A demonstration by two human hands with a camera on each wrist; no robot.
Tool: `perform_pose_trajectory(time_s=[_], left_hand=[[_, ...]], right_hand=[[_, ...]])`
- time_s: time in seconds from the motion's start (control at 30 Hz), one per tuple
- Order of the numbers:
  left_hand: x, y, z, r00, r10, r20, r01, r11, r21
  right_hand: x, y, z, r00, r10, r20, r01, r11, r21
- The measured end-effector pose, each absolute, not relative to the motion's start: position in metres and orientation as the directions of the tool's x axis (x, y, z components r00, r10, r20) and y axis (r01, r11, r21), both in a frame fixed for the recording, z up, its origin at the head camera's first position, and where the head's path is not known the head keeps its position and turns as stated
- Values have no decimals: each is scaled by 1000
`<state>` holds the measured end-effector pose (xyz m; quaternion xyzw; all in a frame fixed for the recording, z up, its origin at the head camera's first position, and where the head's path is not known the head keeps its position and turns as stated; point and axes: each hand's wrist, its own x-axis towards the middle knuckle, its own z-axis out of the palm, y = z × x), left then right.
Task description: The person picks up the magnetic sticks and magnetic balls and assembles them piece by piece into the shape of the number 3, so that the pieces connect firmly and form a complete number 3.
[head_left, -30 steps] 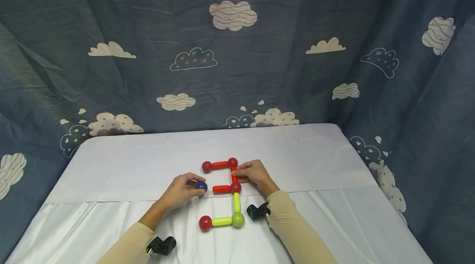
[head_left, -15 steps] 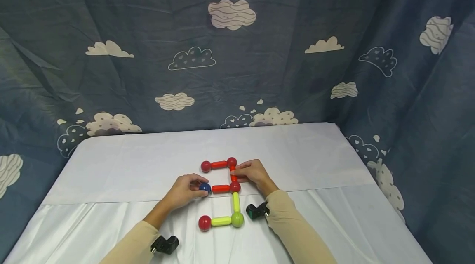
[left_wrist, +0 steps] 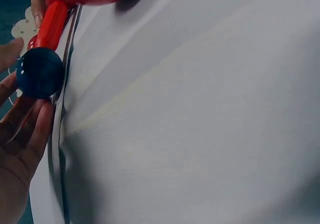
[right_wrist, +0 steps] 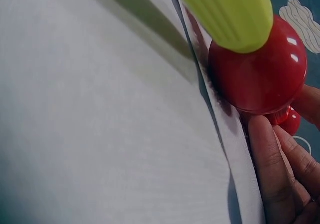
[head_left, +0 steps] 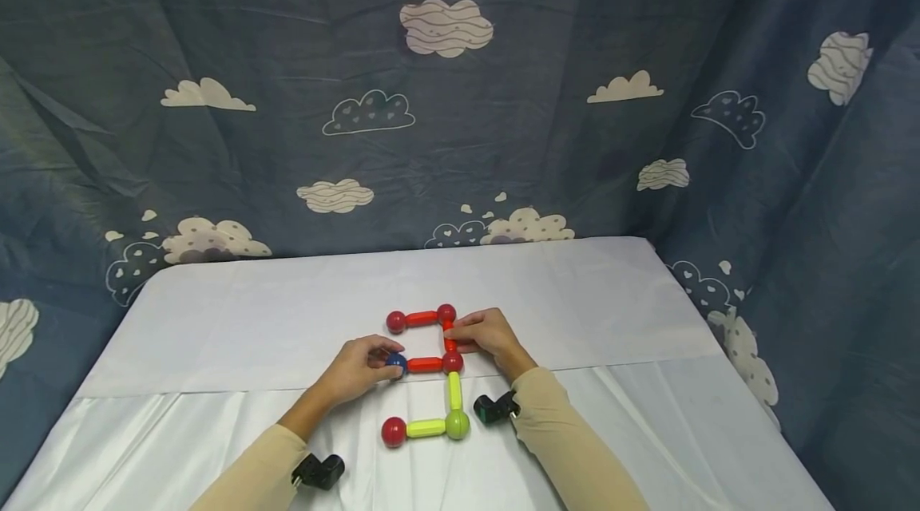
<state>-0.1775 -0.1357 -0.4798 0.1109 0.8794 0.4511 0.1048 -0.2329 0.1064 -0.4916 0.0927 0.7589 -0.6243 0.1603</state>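
My left hand (head_left: 357, 368) holds a blue ball (left_wrist: 41, 73) between thumb and fingers, at the left end of the middle red rod (head_left: 426, 365). That rod runs to a red ball (right_wrist: 260, 69) on the right side of a ball-and-rod figure lying on the table. With my right hand (head_left: 492, 338) I pinch the upright red rod (head_left: 449, 336) between this red ball and the top right red ball (head_left: 446, 313). Another red rod (head_left: 421, 318) leads left to a red ball (head_left: 396, 322). Below, a yellow-green rod (head_left: 455, 390) joins a yellow-green ball (head_left: 457, 424).
A second yellow-green rod (head_left: 426, 428) and a red ball (head_left: 394, 432) form the figure's lower arm. White cloth (head_left: 575, 447) covers the table, with a seam across it. Behind hangs a dark blue curtain (head_left: 503, 136) with cloud prints.
My left hand has moved the blue ball right, from a gap beside the middle red rod to that rod's end. The right hand keeps its grip on the upright rod.
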Motion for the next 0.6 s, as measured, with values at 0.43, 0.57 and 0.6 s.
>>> perform_pose_trajectory(time_s=[0.43,0.57,0.6], left_hand=[[-205,-142,-478,-967,242,-75,87,596,799],[-207,-141,-476,-969,233,-87,73,603,795],[-207,-141,-475,-968,233,-88,74,606,792]], right_hand=[[-234,106,-492,-928,-68,-367,348,202,-916],[-233,107,-491,-926,-65,-371,352,202,-914],[-233,107,-490,-927,-66,-369,350,199,-915]])
